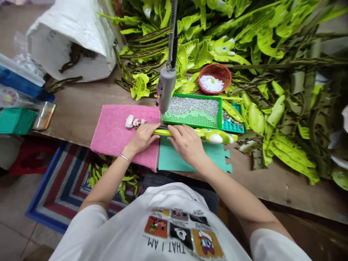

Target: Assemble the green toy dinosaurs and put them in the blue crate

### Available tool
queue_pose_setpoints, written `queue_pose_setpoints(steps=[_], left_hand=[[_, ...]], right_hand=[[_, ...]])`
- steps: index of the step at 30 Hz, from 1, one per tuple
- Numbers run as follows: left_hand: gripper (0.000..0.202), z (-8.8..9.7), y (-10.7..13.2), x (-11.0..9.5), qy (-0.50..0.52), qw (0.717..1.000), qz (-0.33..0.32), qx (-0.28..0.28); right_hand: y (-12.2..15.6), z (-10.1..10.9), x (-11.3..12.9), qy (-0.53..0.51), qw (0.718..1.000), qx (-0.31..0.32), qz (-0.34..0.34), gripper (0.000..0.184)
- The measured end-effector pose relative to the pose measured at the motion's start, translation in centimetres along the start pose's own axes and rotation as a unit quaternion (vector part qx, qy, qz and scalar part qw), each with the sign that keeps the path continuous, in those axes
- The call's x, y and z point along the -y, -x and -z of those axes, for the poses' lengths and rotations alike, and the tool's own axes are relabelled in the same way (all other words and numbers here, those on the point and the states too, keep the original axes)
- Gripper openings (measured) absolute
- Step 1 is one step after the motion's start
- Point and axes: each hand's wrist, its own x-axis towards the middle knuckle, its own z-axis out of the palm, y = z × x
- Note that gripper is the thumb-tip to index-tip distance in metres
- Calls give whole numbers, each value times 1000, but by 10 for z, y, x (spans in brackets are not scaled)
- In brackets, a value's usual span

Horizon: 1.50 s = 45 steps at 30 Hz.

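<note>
Across a wooden desk [285, 186], seen from the head-worn camera, a heap of lime-green moulded plastic leaves [261, 40] fills the far right, and a white woven sack [70, 36] lies on its side at far left, dark strips showing in its mouth. Near the middle, a green perforated tray [185, 121] holds a layer of silver rhinestones [193, 106], dense across the far part and thinning unevenly toward the near edge, where the bare grid shows. A teal tray [239, 127] just beside it carries round silver studs [227, 117], and beyond them a red round basket [217, 66] holds a small mound of white pieces [211, 83]. A grey cylindrical tool [165, 85] hangs on a metal-sheathed cable above the green tray's left corner. Nearer the body, a pink towel [108, 134] and a teal foam mat [176, 159] with a jigsaw edge lie side by side. A long lime-green plastic leaf [163, 132] rests across them, white parts at its left end on the towel, a white-and-blue end at right. The left hand [141, 137], a bracelet [125, 158] at its wrist, and the right hand [186, 143] lie across the leaf apart, steadying it flat; neither is clenched, and any grip beneath is hidden.
</note>
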Motion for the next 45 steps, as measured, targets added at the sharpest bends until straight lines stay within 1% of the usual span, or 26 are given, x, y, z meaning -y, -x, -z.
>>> queue_pose_setpoints(steps=[3,8,11,15,17,19,20,21,22,23,24,25,26,27,28,29,30,32,34,36,39,40,42,43,44,45], left_hand=[[47,-3,9,11,31,999,1,8],[46,-5,8,13,30,999,-23,-6],[38,-2,13,10,30,998,-54,-20],[30,5,28,4,31,997,-64,8],[29,10,34,0,27,998,-56,26],[35,14,36,-9,30,998,-36,52],[41,15,35,-16,29,997,-23,63],[47,16,33,-25,26,997,-9,69],[53,15,29,-37,23,997,4,71],[59,12,24,-50,23,997,12,70],[64,8,17,-65,28,997,17,69],[71,2,11,-80,35,997,19,72],[79,-5,3,-94,41,996,17,83],[89,-13,-4,-108,43,995,20,92],[99,-20,-11,-120,43,994,25,98],[110,-28,-17,-131,40,993,30,105],[119,-34,-23,-139,36,993,34,111],[132,-43,-31,-152,19,992,36,123],[138,-45,-36,-159,-11,991,36,129],[135,-44,-39,-163,-37,990,35,128],[120,-37,-43,-161,-48,992,22,117],[118,-35,-44,-159,-48,992,17,113],[118,-32,-46,-151,-47,992,21,115],[119,-32,-46,-147,-46,992,25,118],[120,-33,-45,-143,-44,991,28,124],[120,-34,-44,-139,-42,990,28,129]], right_hand=[[-10,-15,5,-12,999,17,30,25],[-9,-25,12,4,999,-38,36,24],[0,-29,23,-4,998,-55,22,23],[20,-30,44,-68,997,-40,-13,25],[33,-25,46,-108,993,-47,-15,26],[47,-14,35,-138,987,-80,-14,29],[55,-6,24,-145,984,-103,-29,31],[62,3,11,-146,979,-127,-62,31],[70,12,-4,-137,973,-146,-115,30],[76,20,-20,-115,964,-151,-188,29],[81,28,-34,-88,949,-138,-271,28],[86,34,-47,-63,929,-104,-348,28],[89,38,-57,-42,909,-54,-412,29],[90,41,-64,-32,889,5,-458,30],[90,42,-68,-35,871,59,-487,30],[90,41,-70,-50,856,99,-504,30],[89,40,-70,-69,847,119,-513,30],[88,36,-68,-106,841,111,-518,30],[88,31,-65,-136,843,83,-514,30],[90,29,-62,-155,846,59,-507,30],[93,33,-68,-218,849,28,-480,23],[93,37,-75,-248,850,12,-465,19],[92,52,-100,-279,844,-57,-455,13],[91,62,-118,-271,838,-101,-463,12],[90,73,-138,-232,823,-163,-492,11],[89,83,-160,-201,809,-200,-516,11]])
